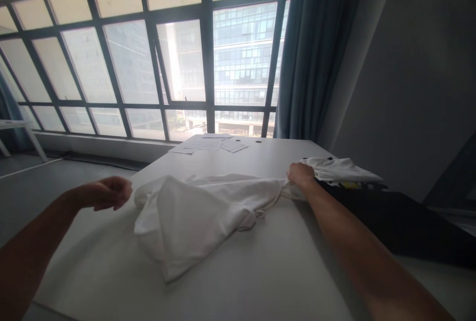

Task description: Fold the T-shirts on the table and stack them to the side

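Observation:
A crumpled white garment point(201, 207), perhaps a shirt, lies in loose folds across the table, one corner pointing towards me. My right hand point(300, 173) is closed on its right end, where the cloth narrows to a gathered strip. Off the left end of the cloth, my left hand point(113, 192) hangs with curled fingers, apart from the fabric, and nothing shows in it. Just beyond my right hand is a stack of folded clothes point(344, 170), white on top, with darker and yellow layers below.
The white table point(267, 155) reaches towards the windows. Loose paper sheets point(208, 143) lie at its far end. Black cloth point(390, 222) spreads on the right, beneath my right forearm. A blue curtain point(312, 53) hangs at the back right; another white table point(22, 125) stands far left.

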### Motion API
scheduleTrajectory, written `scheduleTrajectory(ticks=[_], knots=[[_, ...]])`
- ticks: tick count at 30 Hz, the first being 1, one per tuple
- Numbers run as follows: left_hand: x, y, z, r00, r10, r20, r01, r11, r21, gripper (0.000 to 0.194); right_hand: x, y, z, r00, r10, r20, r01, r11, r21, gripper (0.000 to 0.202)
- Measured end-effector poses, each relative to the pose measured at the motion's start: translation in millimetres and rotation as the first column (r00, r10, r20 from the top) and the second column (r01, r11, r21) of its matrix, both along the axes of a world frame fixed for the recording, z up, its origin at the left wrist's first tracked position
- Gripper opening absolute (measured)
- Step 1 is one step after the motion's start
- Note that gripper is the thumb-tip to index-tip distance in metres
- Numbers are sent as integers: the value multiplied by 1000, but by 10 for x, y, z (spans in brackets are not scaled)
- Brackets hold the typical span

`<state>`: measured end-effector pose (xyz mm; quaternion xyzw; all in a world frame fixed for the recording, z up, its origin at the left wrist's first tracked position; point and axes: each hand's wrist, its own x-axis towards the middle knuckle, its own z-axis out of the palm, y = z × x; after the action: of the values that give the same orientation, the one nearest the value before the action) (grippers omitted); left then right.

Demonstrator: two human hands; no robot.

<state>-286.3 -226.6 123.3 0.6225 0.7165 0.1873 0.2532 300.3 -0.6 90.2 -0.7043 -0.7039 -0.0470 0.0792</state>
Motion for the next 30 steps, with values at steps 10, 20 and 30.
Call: scheduleTrajectory(ticks=[10,20,30], knots=[[1109,996,-642,852,66,-520,-42,997,57,68,-1113,-126,-243,959,278,-45,-280,923,-264,61],[-46,964,36,956,-129,-262,9,910,-414,16,-988,-270,386,578,348,-739,-805,396,-443,44],[286,1861,181,795,324,-513,-155,926,344,43,-2290,-11,304,771,571,-281,-530,821,214,63]])
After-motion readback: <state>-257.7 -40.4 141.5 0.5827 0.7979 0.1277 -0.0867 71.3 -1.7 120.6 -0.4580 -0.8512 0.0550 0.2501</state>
